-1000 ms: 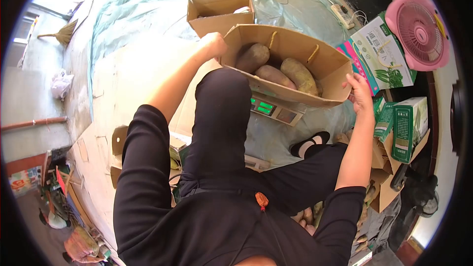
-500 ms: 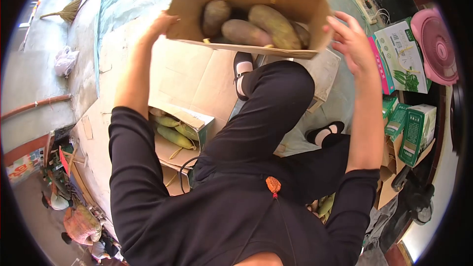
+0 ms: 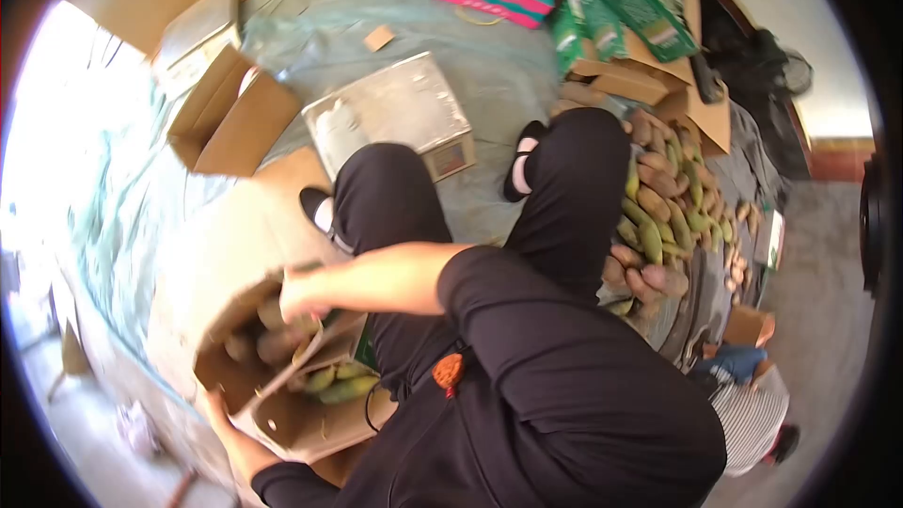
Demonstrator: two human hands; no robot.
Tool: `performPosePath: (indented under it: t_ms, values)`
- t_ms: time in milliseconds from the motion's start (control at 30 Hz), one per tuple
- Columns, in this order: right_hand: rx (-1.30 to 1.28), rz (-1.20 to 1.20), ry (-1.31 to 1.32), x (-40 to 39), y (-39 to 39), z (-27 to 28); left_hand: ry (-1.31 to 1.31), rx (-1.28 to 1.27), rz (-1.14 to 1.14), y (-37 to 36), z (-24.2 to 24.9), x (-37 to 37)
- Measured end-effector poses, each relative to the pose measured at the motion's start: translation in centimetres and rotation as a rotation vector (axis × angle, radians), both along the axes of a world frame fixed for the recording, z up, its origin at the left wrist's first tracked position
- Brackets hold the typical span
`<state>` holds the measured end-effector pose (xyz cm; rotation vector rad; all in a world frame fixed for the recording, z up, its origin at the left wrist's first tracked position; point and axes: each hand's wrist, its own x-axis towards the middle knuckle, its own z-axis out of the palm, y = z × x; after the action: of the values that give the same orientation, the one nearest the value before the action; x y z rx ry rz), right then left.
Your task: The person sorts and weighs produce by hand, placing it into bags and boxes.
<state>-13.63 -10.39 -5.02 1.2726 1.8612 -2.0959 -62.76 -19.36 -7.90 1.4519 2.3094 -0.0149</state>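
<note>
A cardboard box [image 3: 209, 346] holding several large brownish-purple roots is at my lower left, tilted and slightly blurred. My right hand [image 3: 303, 293] reaches across my body and grips its far upper edge. Down at the near left side, my left hand [image 3: 218, 414] holds the box's wall, its fingers partly hidden. Right beside it and partly overlapped by it stands another open carton [image 3: 306, 425], with long green radishes [image 3: 343, 386] inside.
A heap of green radishes and pinkish-brown roots [image 3: 663, 193] lies at right. Ahead stand a worn white box [image 3: 390, 113] and an open carton [image 3: 235, 118]. Green printed boxes [image 3: 649, 14] are at upper right. A person in a striped top [image 3: 748, 419] is at lower right.
The box of roots has come down from in front of me to my lower left, beside the carton of radishes, with both hands on it. My view has turned right.
</note>
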Motion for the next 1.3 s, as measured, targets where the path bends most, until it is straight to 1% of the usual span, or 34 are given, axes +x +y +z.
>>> performPosePath:
  t_ms: [33,100,133,200,233,300,333,400,433,467,500,533,567,633,667,700,733,767,800,833,900,967,1033,1067,1133,1167,1200,1267,1300]
  values:
    - [-0.090,0.041,-0.129,-0.7,-1.4,-0.6,0.168,-0.120,-0.021,-0.6,-0.9,0.1]
    - [-0.284,0.136,-0.369,-1.4,-2.3,-1.5,0.417,-0.326,-0.006,-0.3,-0.8,2.8]
    - [-0.279,0.109,-0.378,-0.9,-1.8,-1.2,0.590,-0.449,-0.332,-0.4,-3.7,-0.4]
    - [-0.258,0.122,-0.286,1.1,-0.4,0.4,0.569,-0.600,-0.329,0.5,-2.1,2.6]
    - [-0.121,0.126,-0.244,2.4,0.4,1.9,0.566,-0.581,-0.355,1.1,-2.1,3.7]
    - [0.021,0.015,-0.207,2.0,1.6,0.0,0.544,-0.384,-0.203,1.0,-1.8,4.5]
    - [0.024,-0.012,-0.212,1.2,2.5,0.0,0.529,-0.288,-0.129,0.9,-1.2,5.0]
    - [-0.200,-0.133,-0.199,0.5,4.0,0.7,0.489,-0.094,0.014,1.3,-1.0,4.9]
    - [-0.193,-0.162,-0.199,1.9,3.9,1.8,0.463,0.004,0.086,2.0,-0.9,5.4]
    - [-0.085,-0.253,0.075,3.2,3.5,2.9,0.460,0.020,0.063,3.1,-0.9,6.0]
    - [0.029,-0.334,0.349,4.5,3.3,4.4,0.376,0.068,0.045,4.3,-0.1,7.7]
    - [0.043,-0.353,0.351,6.1,3.5,6.2,0.293,0.116,0.029,5.5,1.0,10.2]
    - [0.111,-0.356,0.387,8.3,4.2,8.2,0.292,0.131,0.010,6.8,1.2,12.0]
    - [0.242,-0.385,0.441,12.7,5.7,10.7,0.139,0.325,-0.143,8.9,1.4,16.1]
    - [0.289,-0.449,0.499,14.9,6.4,11.0,0.107,0.330,-0.164,10.0,2.2,18.7]
    - [0.372,-0.507,0.490,17.5,7.0,11.6,0.102,0.341,-0.179,11.1,2.8,21.4]
    - [0.316,-0.570,0.545,20.1,7.6,11.5,0.043,0.354,-0.234,12.1,3.5,23.7]
    - [0.394,-0.706,0.625,22.7,7.5,11.7,-0.018,0.369,-0.288,13.1,4.3,26.4]
    - [0.445,-0.791,0.606,26.3,6.3,13.6,-0.009,0.399,-0.354,13.6,5.9,30.0]
    - [0.419,-0.825,0.572,29.1,6.3,13.7,-0.011,0.412,-0.360,14.7,6.9,32.7]
    - [0.436,-0.908,0.517,34.4,5.5,13.6,-0.168,0.447,-0.517,16.7,8.8,37.6]
    - [0.425,-0.983,0.447,39.5,3.8,14.4,-0.339,0.488,-0.503,17.6,11.6,44.2]
    - [0.431,-1.069,0.407,43.9,2.4,14.3,-0.493,0.479,-0.636,18.7,14.2,50.0]
    - [0.445,-1.118,0.395,46.2,2.1,13.5,-0.483,0.498,-0.708,19.1,15.2,52.8]
    - [0.521,-1.224,0.271,50.6,0.4,13.2,-0.455,0.516,-0.865,19.2,16.8,58.2]
    - [0.559,-1.306,0.250,52.8,-0.4,12.7,-0.439,0.517,-0.948,19.1,17.4,60.8]
    - [0.599,-1.389,0.228,55.0,-1.3,12.3,-0.438,0.530,-0.947,18.9,17.8,63.3]
    - [0.611,-1.540,0.111,59.8,-3.1,11.4,-0.352,0.450,-1.136,18.4,17.9,67.3]
    - [0.706,-1.545,-0.027,62.1,-4.5,11.3,-0.353,0.459,-1.133,18.2,17.3,68.6]
